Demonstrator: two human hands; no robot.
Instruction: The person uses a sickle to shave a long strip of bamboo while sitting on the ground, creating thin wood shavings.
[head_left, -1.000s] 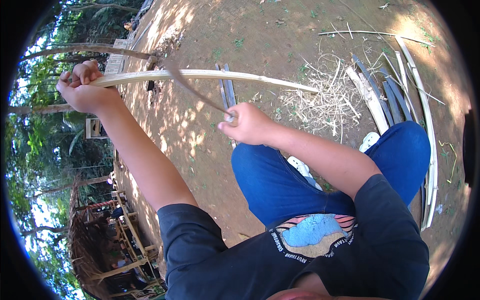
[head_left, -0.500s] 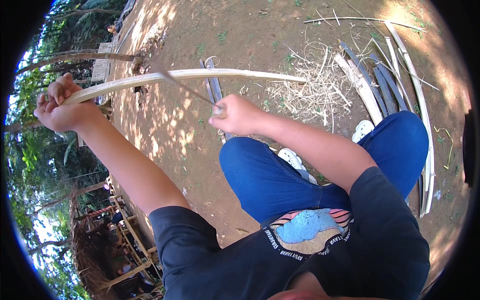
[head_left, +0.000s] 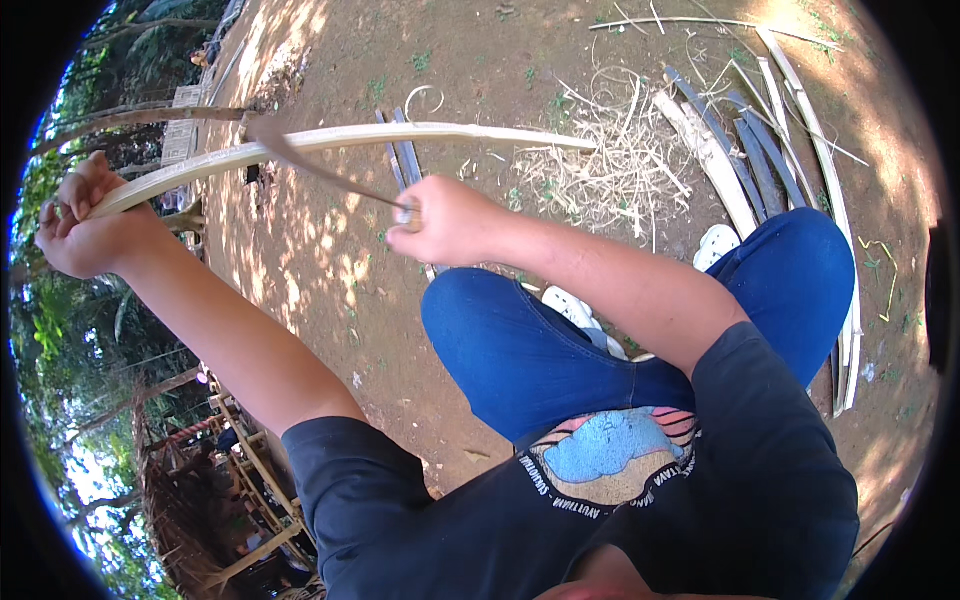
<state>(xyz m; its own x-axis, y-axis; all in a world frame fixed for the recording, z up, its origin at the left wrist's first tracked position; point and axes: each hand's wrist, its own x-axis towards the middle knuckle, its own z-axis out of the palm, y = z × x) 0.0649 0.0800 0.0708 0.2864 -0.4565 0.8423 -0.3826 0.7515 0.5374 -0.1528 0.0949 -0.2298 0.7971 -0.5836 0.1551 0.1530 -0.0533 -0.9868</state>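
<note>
My left hand [head_left: 88,222] is closed round the near-left end of a long pale bamboo strip [head_left: 430,131]. The strip runs rightward in a shallow arc, its far end over a heap of shavings [head_left: 600,175]. In my right fist [head_left: 445,220] is the handle of a machete [head_left: 335,174]. Its dark blade, smeared by motion toward the tip, slants up and left and crosses the strip. Whether the edge bites into the bamboo I cannot tell.
Dark and pale split bamboo pieces [head_left: 708,160] lie beyond my knees on the right. Two dark strips [head_left: 408,160] rest on the dirt behind the machete. My bent knees [head_left: 480,330] are below my right arm. A thatched bamboo hut [head_left: 190,500] and trees stand at the left.
Both hands have shifted slightly left in the picture, with the strip and machete. The blade tip has moved left along the strip. A curled shaving now shows behind the strip.
</note>
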